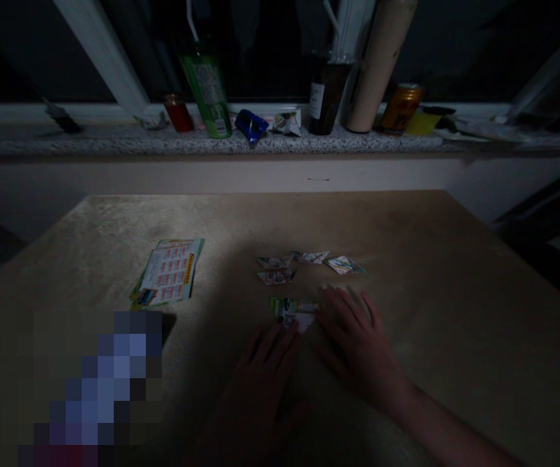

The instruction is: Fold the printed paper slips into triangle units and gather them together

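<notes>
- Dim tabletop point(430, 253): four folded papers point(276, 277), seemingly finished, are laid out.
- At their six o'clock, one apparently part-folded slip point(295, 306) is touched by flattened left hand point(263, 370) and right hand point(360, 344).
- At ten o'clock, stacked sheets point(170, 269) seem left.

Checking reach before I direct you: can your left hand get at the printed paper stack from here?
Probably yes: the left hand is at the folded paper, and only bare tabletop shows between it and the printed paper stack.
</notes>
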